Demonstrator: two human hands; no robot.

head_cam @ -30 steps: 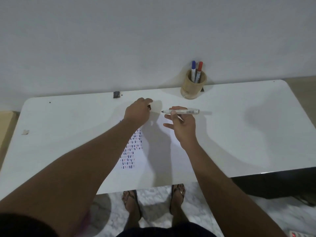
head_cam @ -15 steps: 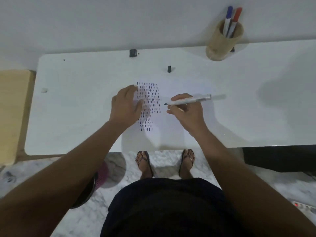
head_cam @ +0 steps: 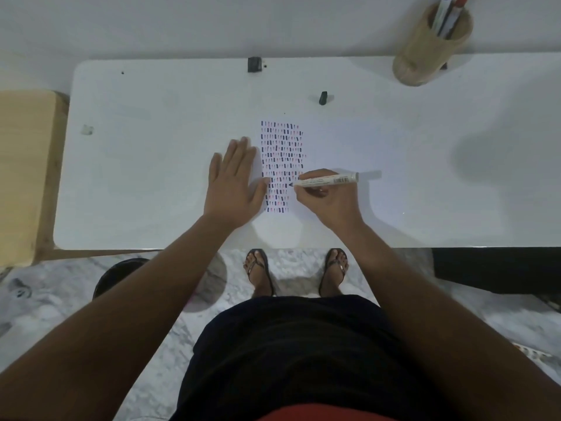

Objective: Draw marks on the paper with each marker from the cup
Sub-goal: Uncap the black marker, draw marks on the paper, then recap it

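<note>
A white sheet of paper [head_cam: 328, 141] lies on the white table [head_cam: 151, 177], covered on its left side with rows of short blue, black and red marks. My right hand [head_cam: 329, 199] grips an uncapped white marker [head_cam: 326, 179], its dark tip touching the paper at the right edge of the marks. My left hand [head_cam: 235, 183] lies flat, fingers spread, just left of the marks. The marker's black cap [head_cam: 323, 97] lies on the table above the paper. A bamboo cup [head_cam: 425, 53] at the back right holds a blue and a red marker [head_cam: 449, 13].
A small black clip-like object [head_cam: 254, 64] sits at the table's back edge by the wall. A wooden stool or bench [head_cam: 24, 165] stands left of the table. My feet in sandals [head_cam: 261, 271] stand below the front edge, beside a dark round bin [head_cam: 118, 271].
My left hand left the cap on the table, came back and flattened beside the marks. My right hand brought the marker tip down onto the paper. The camera tilted downward.
</note>
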